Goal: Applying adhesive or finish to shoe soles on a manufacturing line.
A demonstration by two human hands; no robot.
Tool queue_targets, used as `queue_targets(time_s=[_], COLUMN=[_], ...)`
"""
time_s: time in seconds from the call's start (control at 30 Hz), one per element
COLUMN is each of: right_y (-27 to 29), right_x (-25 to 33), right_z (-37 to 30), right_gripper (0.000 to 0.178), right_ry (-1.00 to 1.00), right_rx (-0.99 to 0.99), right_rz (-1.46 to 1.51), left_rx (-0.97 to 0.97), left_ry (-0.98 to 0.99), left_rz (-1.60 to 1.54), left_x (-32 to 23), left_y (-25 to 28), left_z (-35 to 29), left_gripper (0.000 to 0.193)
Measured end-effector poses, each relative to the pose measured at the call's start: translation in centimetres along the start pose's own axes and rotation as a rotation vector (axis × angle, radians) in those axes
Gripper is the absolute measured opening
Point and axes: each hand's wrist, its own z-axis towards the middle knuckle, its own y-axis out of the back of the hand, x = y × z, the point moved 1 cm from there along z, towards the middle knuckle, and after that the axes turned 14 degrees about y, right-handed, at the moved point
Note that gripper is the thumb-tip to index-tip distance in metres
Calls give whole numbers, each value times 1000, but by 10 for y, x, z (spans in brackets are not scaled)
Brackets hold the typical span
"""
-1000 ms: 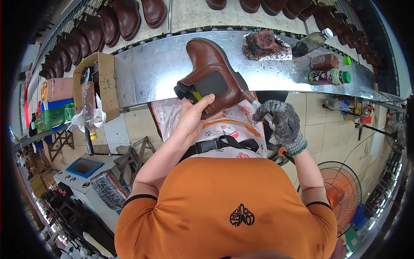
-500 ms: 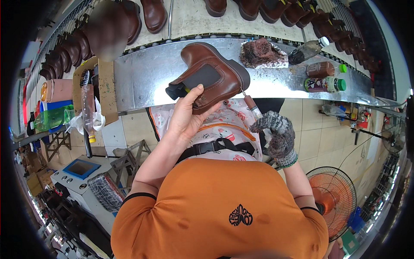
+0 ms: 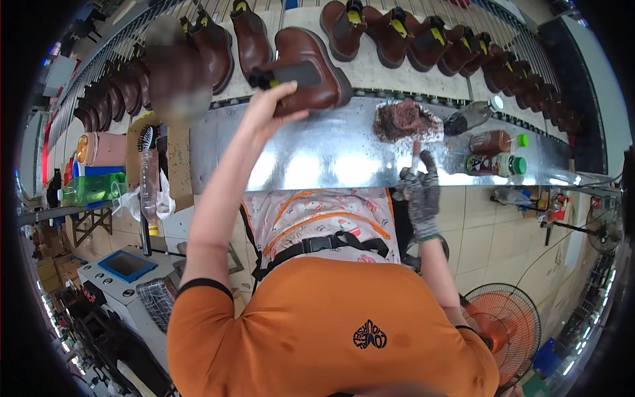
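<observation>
My left hand (image 3: 270,107) grips a brown ankle boot (image 3: 325,74) near its top opening. The boot has a dark elastic side panel and is tilted on its side, over the near edge of the conveyor among other boots. A grey knitted glove covers my right hand (image 3: 421,197), which is closed around a slim syringe (image 3: 415,157) holding brown liquid. That hand is over the front edge of the metal table (image 3: 304,155), below a dark-stained sponge (image 3: 405,120) on a crumpled white wrapper.
Rows of brown boots (image 3: 387,41) stand along the conveyor (image 3: 297,20). At the right of the table lie a dark bottle (image 3: 468,118) and two green-capped bottles (image 3: 491,142). A cardboard box (image 3: 178,159) with a brush is at left; a fan (image 3: 506,324) stands lower right.
My left hand has carried the boot forward and up from near my apron to the conveyor. My right hand has moved forward to the table edge with the syringe, away from the boot.
</observation>
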Motion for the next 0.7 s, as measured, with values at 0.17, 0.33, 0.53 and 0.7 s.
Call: queue_targets(time_s=[0.17, 0.33, 0.53, 0.7], right_y=[-7, -9, -11, -11], right_x=[-72, -77, -76, -73], right_z=[13, 12, 12, 8], right_gripper=[45, 49, 40, 40], right_ry=[-130, -274, -268, -165], right_rx=[-129, -224, -291, -225], right_rz=[293, 372, 321, 16], left_rx=[-220, -532, -926, -1183], left_ry=[-78, -179, -719, -820], left_rz=[229, 421, 675, 389], left_x=[-71, -83, -90, -97], left_y=[3, -16, -13, 64], left_z=[128, 185, 198, 218], left_gripper=[50, 60, 84, 85])
